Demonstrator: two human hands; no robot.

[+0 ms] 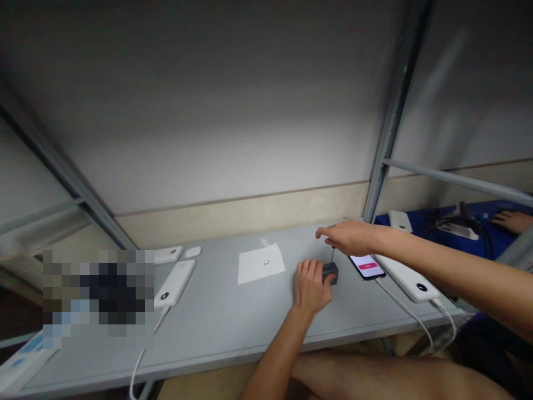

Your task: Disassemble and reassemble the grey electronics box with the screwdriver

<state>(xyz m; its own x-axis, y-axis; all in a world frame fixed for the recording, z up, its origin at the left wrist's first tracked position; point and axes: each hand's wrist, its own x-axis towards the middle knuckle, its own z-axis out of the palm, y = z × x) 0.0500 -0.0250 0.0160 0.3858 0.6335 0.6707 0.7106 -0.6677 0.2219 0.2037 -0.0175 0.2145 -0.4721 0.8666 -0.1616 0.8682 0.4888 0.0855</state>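
My left hand [311, 284] is closed around a small dark grey box [330, 273] with slots in its top, holding it against the table. Above it, my right hand [346, 238] grips what looks like a screwdriver [332, 255]. The thin shaft points straight down to the box's top, while the handle is mostly hidden in my fingers. My right index finger reaches out over the handle. Left of the box lies a white sheet of paper [254, 266] with several tiny dark pieces [267, 263], perhaps screws.
Close to my right forearm lie a lit phone [368, 268] and a white power bank [420, 289] with cables. More white power banks [177, 283] lie left on the grey table [216, 316]. Metal posts [385, 139] frame it. Another person's hand [512, 220] rests on a blue surface at right.
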